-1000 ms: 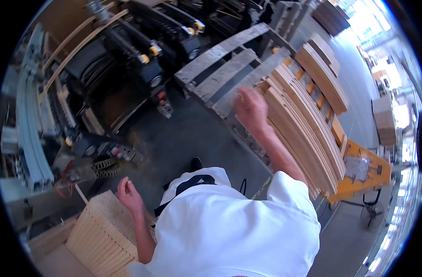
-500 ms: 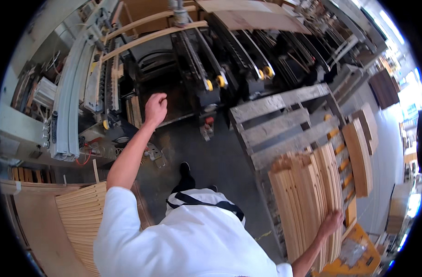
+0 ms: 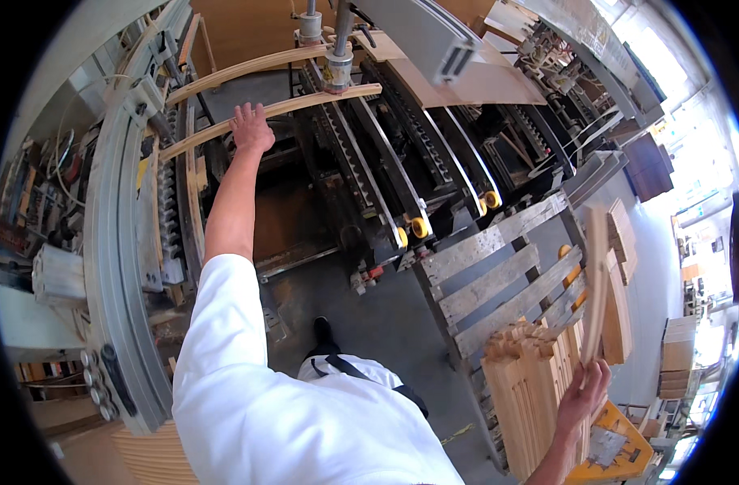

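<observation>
- Head view: our left hand (image 3: 252,133), fingers spread, grasping nothing, at the near strip (image 3: 305,102) of wood; whether it touches, we cannot tell.
- Our right hand (image 3: 584,396): closed round the lower end of a held strip (image 3: 597,283), motion-blurred, raised beside the front stack (image 3: 527,396).
- Already laid, we judge: two strips across the machine (image 3: 402,145), the near strip and a far strip (image 3: 240,69), apart and roughly parallel; a metal post (image 3: 337,69) stands at the near one.
- Not laid there, we judge: the held strip and the front stack, many pieces deep. We count neither these nor the lower-left stack (image 3: 155,454).
- Surface: worn grey pallet (image 3: 491,281), slatted, its far slats bare; machine with black rails and yellow wheels (image 3: 418,227).
- Room: workshop, smooth grey floor (image 3: 377,323), yellow pallet truck (image 3: 616,444) at lower right, strong light from the right.
</observation>
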A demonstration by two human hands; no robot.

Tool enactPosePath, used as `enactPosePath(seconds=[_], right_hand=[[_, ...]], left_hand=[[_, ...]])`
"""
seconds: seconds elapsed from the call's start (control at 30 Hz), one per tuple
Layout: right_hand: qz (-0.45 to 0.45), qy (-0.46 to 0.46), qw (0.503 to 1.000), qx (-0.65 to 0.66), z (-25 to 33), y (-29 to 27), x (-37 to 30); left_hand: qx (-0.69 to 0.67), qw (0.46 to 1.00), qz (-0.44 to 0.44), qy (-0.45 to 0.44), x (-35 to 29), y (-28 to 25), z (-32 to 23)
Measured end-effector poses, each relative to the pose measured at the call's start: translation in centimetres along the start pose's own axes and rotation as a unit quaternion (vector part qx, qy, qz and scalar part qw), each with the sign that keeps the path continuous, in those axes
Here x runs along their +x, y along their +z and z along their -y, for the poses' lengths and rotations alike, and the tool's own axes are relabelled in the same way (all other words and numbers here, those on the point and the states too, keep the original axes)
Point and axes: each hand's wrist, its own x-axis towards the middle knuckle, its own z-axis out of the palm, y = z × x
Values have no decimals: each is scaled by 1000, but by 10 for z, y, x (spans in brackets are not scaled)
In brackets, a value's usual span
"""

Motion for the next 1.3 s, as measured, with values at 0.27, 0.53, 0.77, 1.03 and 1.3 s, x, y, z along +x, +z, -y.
enactPosePath(seconds=[0.27,0.53,0.77,1.03,1.3], right_hand=[[71,-175,965,182,139,109,132],[179,-382,869,258,310,261,244],[150,-534,776,299,489,363,286],[97,-537,783,298,599,434,292],[89,-464,842,260,607,463,327]], left_hand=[[17,996,3,92,-2,5,7],[-307,937,150,77,-208,-41,-50],[-351,905,240,5,-330,-106,-41],[-336,895,238,-172,-422,-181,-2],[-305,850,168,-395,-546,-204,10]])
